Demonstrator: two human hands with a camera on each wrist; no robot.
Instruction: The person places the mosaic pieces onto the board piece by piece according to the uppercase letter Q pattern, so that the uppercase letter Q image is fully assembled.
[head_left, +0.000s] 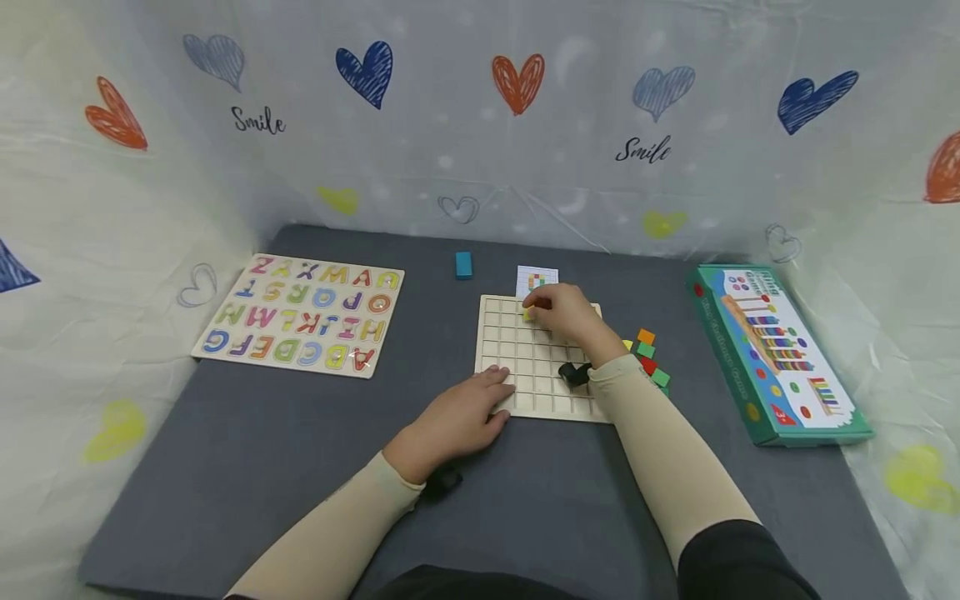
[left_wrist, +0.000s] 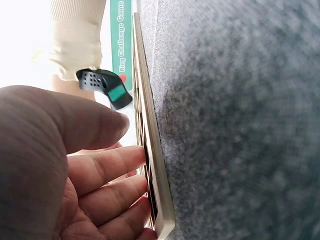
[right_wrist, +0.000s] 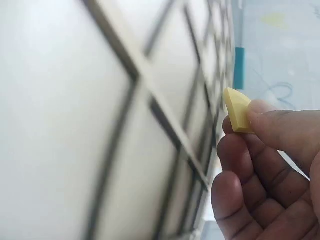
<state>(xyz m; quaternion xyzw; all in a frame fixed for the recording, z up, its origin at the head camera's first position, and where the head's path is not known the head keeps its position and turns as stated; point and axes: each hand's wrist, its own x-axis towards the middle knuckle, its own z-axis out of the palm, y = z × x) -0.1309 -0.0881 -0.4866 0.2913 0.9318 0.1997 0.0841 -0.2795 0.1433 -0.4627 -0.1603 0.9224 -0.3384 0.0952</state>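
Note:
A wooden grid board [head_left: 540,405] lies on the grey table. Over its far rows, my right hand [head_left: 564,313] pinches a small yellow tile [right_wrist: 238,111] between thumb and fingers. In the right wrist view the tile is close to the board's ridges; whether it touches them I cannot tell. My left hand [head_left: 459,418] rests at the board's near left corner, fingertips on its edge, fingers loosely extended. A pattern card [head_left: 527,273] with a coloured design lies just behind the board. Loose tiles, among them a red tile [head_left: 647,365] and an orange tile [head_left: 646,336], lie to its right, partly hidden by my right arm.
To the left lies an alphabet puzzle board [head_left: 288,367]. A blue block [head_left: 463,265] sits near the table's back edge. On the right lies a green game box [head_left: 787,354]. A white sheet printed with hearts [head_left: 517,82] hangs behind the table and at its sides.

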